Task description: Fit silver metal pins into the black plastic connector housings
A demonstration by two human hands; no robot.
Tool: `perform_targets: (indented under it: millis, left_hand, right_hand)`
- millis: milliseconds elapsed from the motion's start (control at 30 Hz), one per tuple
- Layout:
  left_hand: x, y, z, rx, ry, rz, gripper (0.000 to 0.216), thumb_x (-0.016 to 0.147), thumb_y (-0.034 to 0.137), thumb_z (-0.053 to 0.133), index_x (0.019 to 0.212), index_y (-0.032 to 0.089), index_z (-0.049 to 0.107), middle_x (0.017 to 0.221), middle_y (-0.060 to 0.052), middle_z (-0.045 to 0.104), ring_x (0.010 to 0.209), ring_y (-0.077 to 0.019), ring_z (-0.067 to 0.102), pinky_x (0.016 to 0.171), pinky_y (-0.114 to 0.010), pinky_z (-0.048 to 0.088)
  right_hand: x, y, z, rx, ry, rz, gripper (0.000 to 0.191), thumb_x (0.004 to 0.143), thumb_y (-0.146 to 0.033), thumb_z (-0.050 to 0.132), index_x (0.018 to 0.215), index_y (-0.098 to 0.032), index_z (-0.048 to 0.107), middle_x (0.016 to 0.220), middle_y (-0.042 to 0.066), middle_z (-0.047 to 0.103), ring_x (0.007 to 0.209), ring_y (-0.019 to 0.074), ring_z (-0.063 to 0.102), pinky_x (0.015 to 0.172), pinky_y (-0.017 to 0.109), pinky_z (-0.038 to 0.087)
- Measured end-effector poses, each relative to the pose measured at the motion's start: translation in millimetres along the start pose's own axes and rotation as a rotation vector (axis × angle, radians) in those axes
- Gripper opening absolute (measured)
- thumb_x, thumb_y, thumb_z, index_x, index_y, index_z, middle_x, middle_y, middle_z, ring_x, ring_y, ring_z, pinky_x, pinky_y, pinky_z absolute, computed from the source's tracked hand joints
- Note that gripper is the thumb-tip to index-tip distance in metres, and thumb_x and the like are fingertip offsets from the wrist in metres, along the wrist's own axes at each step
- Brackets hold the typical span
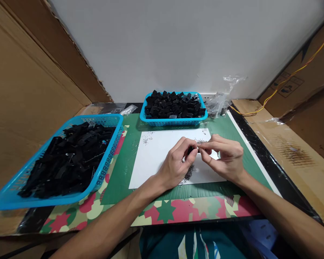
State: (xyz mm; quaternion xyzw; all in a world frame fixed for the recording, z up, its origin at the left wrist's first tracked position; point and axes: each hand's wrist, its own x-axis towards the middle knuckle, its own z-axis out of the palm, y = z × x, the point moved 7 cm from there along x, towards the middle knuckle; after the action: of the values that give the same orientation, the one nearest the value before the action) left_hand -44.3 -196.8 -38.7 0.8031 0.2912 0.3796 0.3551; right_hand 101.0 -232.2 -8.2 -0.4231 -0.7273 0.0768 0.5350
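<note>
My left hand [176, 163] and my right hand [224, 156] meet over a white sheet of paper [153, 158] on a green mat [124, 169]. The left fingers pinch a small black plastic part [190, 150]. The right fingertips are pressed together against that same part, holding something too small to name. A heap of tiny metal springs or pins [189, 173] lies on the paper under the left hand, and a thinner scatter of them [201, 140] sits just beyond the fingers.
A blue basket [13, 194] full of black parts sits tilted at the left. A second blue basket [172, 122] of black parts stands at the back. Clear plastic bags [218, 104] lie right of it. Cardboard walls flank both sides; a yellow wire [286, 79] runs at right.
</note>
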Motion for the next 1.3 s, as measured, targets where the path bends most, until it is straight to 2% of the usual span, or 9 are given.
perform_targets:
  millis: [133,367,567,667,767,933,1067,1300]
  left_hand:
    - [0,-1,-3,-0.014,0.025,-0.003,0.010,0.108,0.029,0.050,0.105,0.023,0.057,0.099,-0.002,0.058,0.087,-0.0154,0.057,0.080,-0.030,0.048]
    - [0,7,-9,0.078,0.035,0.110,0.011,0.108,0.023,0.050,0.109,0.023,0.061,0.100,-0.004,0.056,0.089,-0.0159,0.057,0.079,-0.029,0.048]
    - [1,7,-12,0.118,0.050,0.147,0.012,0.106,0.019,0.054,0.112,0.022,0.064,0.100,-0.004,0.057,0.087,-0.0152,0.059,0.076,-0.028,0.050]
    - [1,9,-15,0.120,0.109,0.166,0.017,0.102,0.014,0.059,0.115,0.022,0.065,0.102,-0.005,0.061,0.088,-0.0149,0.062,0.077,-0.027,0.053]
    - [-1,13,-22,0.108,0.206,0.204,0.028,0.097,0.006,0.062,0.120,0.022,0.067,0.104,-0.004,0.067,0.088,-0.0146,0.066,0.079,-0.028,0.056]
    - [-7,23,-32,0.117,0.347,0.317,0.021,0.087,0.002,0.074,0.099,0.019,0.071,0.087,-0.001,0.069,0.079,-0.0141,0.067,0.072,-0.026,0.055]
    - [-10,25,-34,0.136,0.375,0.351,0.020,0.086,0.001,0.075,0.094,0.018,0.068,0.085,-0.001,0.070,0.078,-0.0150,0.067,0.070,-0.027,0.054]
    - [-12,30,-32,0.157,0.367,0.401,0.022,0.086,-0.001,0.074,0.096,0.018,0.068,0.086,-0.002,0.071,0.080,-0.0149,0.068,0.070,-0.027,0.055]
  right_hand:
    - [4,0,0,0.024,-0.038,0.005,0.015,0.091,-0.016,0.066,0.093,-0.024,0.079,0.068,0.002,0.067,0.061,0.0172,0.060,0.060,0.033,0.050]
    - [7,1,2,0.133,-0.134,0.040,0.008,0.096,-0.018,0.067,0.097,-0.022,0.074,0.077,0.002,0.070,0.068,0.0163,0.062,0.063,0.031,0.049]
    - [8,0,4,0.114,-0.162,0.020,0.008,0.097,-0.016,0.065,0.096,-0.021,0.072,0.078,0.003,0.069,0.068,0.0156,0.061,0.062,0.030,0.049]
    - [8,-3,2,0.116,-0.132,-0.038,0.012,0.094,-0.012,0.065,0.096,-0.021,0.072,0.080,0.004,0.071,0.068,0.0160,0.062,0.061,0.030,0.049]
    - [7,-6,-7,0.111,-0.018,-0.051,0.014,0.091,-0.009,0.067,0.095,-0.022,0.073,0.080,0.003,0.072,0.066,0.0153,0.063,0.058,0.029,0.050]
    - [2,-22,-12,0.051,0.103,-0.187,0.022,0.086,-0.003,0.071,0.098,-0.021,0.075,0.080,0.005,0.072,0.064,0.0151,0.065,0.056,0.029,0.051]
    - [-5,-31,-5,0.029,0.094,-0.306,0.029,0.087,0.000,0.070,0.107,-0.021,0.075,0.076,0.004,0.071,0.062,0.0157,0.063,0.058,0.032,0.051]
    - [-8,-31,1,0.015,0.032,-0.367,0.028,0.087,0.000,0.071,0.108,-0.018,0.073,0.075,0.005,0.072,0.061,0.0160,0.060,0.057,0.032,0.046]
